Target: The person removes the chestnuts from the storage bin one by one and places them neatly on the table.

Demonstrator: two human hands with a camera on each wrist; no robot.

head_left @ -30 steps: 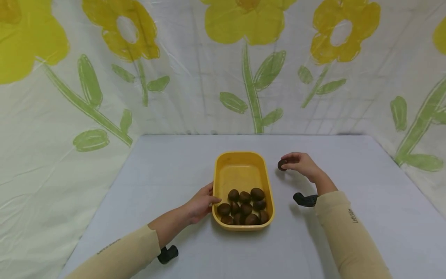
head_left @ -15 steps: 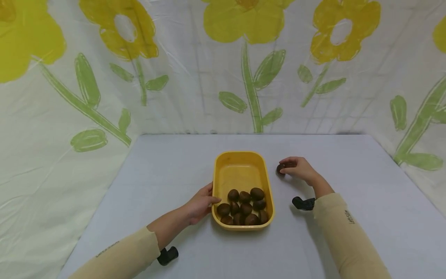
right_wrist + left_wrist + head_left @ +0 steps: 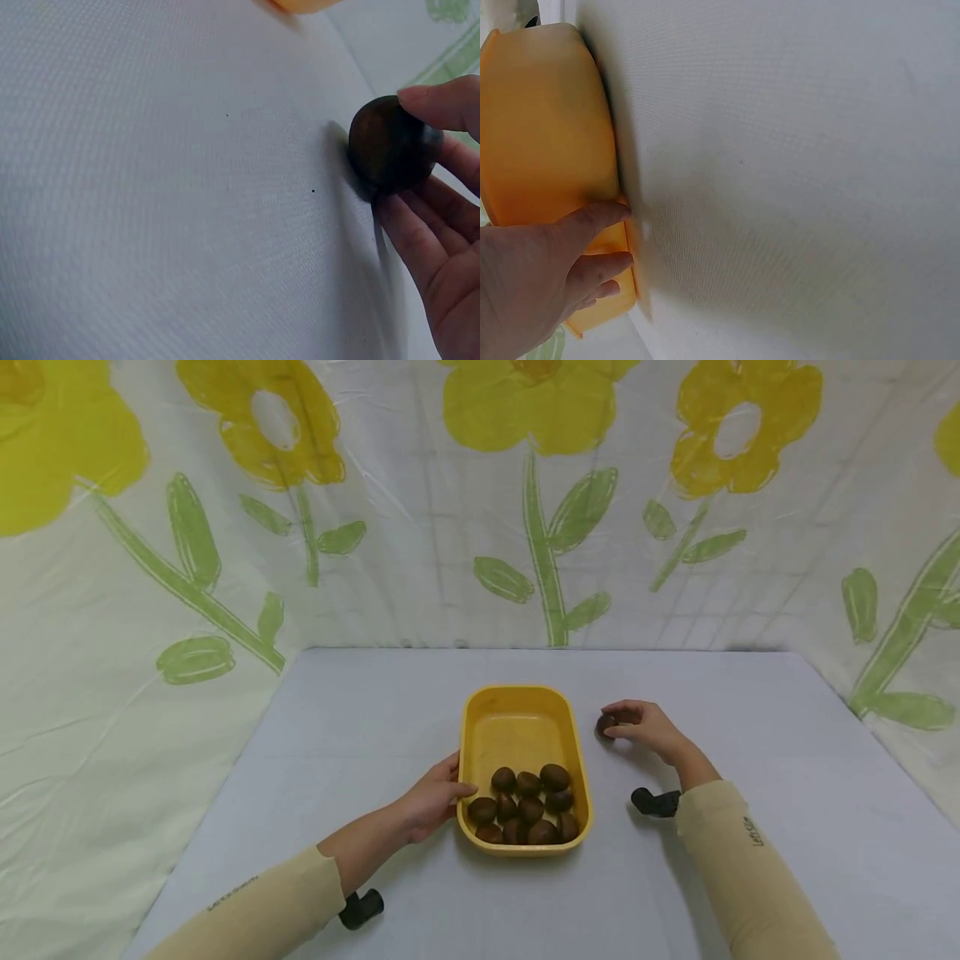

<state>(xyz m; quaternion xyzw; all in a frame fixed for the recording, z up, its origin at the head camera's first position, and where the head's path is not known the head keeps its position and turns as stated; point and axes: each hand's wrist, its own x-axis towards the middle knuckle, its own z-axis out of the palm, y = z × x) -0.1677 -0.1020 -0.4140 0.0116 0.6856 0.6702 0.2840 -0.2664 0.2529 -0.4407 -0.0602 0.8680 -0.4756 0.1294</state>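
Observation:
A yellow plastic tray (image 3: 517,735) sits on the table, with several dark brown chestnuts (image 3: 529,810) gathered in its near half. My left hand (image 3: 433,800) grips the tray's left side, thumb over the rim. In the left wrist view the fingers (image 3: 600,266) lie against the tray's outer wall (image 3: 547,120). To the right of the tray, my right hand (image 3: 647,727) pinches a single chestnut (image 3: 606,727) between thumb and fingers. The right wrist view has that chestnut (image 3: 394,146) low at the white tabletop; whether it touches is hard to tell.
A white cloth covers the table (image 3: 360,710). Behind it hangs a white sheet (image 3: 405,568) painted with yellow flowers. Black wrist-worn devices (image 3: 656,802) jut out beneath both forearms.
My right hand has come down slightly toward the table with the chestnut in its fingers. The left hand and the tray have stayed where they were.

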